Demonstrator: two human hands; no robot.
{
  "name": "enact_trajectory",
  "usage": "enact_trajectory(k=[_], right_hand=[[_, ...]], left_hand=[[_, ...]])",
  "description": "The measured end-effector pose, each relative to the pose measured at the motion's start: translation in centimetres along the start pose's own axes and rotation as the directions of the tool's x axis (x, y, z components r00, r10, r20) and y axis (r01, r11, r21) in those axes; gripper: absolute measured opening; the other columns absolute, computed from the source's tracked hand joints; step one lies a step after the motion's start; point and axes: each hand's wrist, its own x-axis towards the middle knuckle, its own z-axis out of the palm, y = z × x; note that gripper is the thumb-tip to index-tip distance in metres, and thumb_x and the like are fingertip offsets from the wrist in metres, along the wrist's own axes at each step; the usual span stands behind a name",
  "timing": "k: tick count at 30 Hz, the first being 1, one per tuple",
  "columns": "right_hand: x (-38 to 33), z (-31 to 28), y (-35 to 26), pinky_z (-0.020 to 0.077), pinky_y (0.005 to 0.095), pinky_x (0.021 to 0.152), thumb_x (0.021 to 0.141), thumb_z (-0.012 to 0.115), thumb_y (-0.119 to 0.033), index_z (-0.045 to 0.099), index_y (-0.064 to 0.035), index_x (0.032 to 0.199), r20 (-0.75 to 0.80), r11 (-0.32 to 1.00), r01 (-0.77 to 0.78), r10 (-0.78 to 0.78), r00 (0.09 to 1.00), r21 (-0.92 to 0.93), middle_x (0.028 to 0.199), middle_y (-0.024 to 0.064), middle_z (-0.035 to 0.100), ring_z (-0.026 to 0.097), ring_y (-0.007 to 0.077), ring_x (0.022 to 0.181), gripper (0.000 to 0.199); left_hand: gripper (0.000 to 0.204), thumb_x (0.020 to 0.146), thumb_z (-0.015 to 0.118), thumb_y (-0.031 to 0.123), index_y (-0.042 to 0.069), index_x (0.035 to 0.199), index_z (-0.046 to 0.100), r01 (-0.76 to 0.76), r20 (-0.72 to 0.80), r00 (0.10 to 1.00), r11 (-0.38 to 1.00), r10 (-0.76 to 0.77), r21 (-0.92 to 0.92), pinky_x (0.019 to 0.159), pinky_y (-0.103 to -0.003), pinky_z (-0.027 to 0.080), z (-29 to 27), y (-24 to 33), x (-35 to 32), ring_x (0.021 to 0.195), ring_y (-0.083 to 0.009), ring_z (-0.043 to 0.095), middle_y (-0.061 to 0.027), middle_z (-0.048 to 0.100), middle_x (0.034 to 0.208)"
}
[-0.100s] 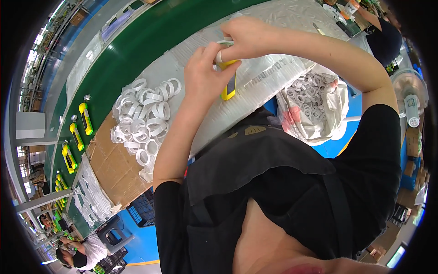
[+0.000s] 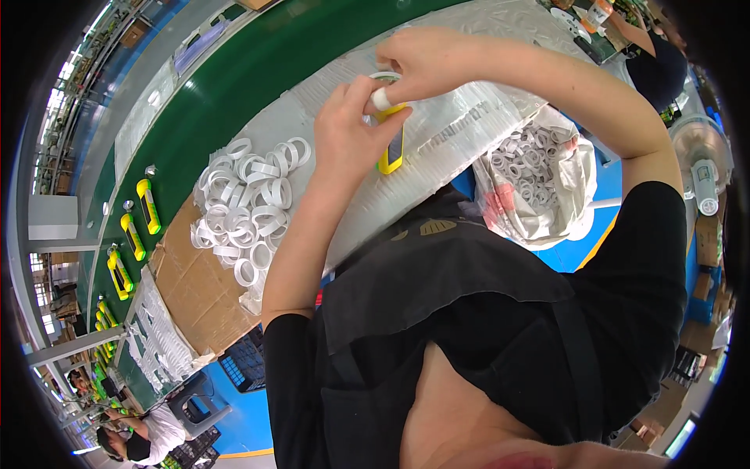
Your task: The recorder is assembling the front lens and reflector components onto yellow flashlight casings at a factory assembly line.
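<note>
Above the padded worktop, my left hand [image 2: 344, 125] is closed around the upper part of a yellow handheld device with a dark panel [image 2: 393, 152]. My right hand [image 2: 428, 64] meets it at the device's top end, fingers pinched on a white ring [image 2: 384, 76]. A white band [image 2: 380, 98] shows between the hands, by the right thumb; whether it is worn on the thumb cannot be made out. My fingers partly hide the device's top. Left of my left forearm lies a heap of white rings [image 2: 250, 176].
Several yellow-and-black devices [image 2: 147, 206] lie along the green conveyor belt [image 2: 187, 117] to the left. Cardboard [image 2: 195, 293] lies under part of the heap. A white sack [image 2: 500, 211] of smaller rings stands at the right. Other people work at far left and upper right.
My fingers have shifted slightly at the device's top, and the white band by the right thumb shows broader. The device stays almost in place.
</note>
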Motion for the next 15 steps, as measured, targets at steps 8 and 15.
enact_trajectory(k=[8, 15], right_hand=[[-0.6, -1.0, -1.9, 0.0475, 0.0359, 0.063, 0.079, 0.071, -0.038, 0.061, 0.0012, 0.086, 0.017, 0.977, -0.065, 0.069, 0.997, -0.205, 0.077, 0.0131, 0.061, 0.06, 0.0289, 0.07, 0.041], [-0.2, 1.7, 2.2, 0.045, 0.036, 0.056, 0.075, 0.075, -0.036, 0.058, 0.0008, 0.09, -0.206, 0.91, 0.401, -0.376, 0.904, 0.101, 0.07, 0.0111, 0.057, 0.056, 0.0243, 0.063, 0.043]], left_hand=[[0.036, 0.068, 0.086, 0.018, 0.008, 0.094, 0.064, -0.049, -0.069, 0.997, 0.999, 0.047, -0.024, 0.056, -0.026, 0.042, 0.2, -0.4, 0.0, 0.066, -0.0118, 0.056, -0.0012, 0.062, 0.076], [0.037, 0.07, 0.085, 0.018, 0.008, 0.098, 0.063, -0.079, -0.028, 0.997, 0.995, 0.077, -0.069, 0.061, -0.026, 0.044, 0.0, -0.7, 0.3, 0.071, -0.0126, 0.058, -0.0014, 0.067, 0.086]])
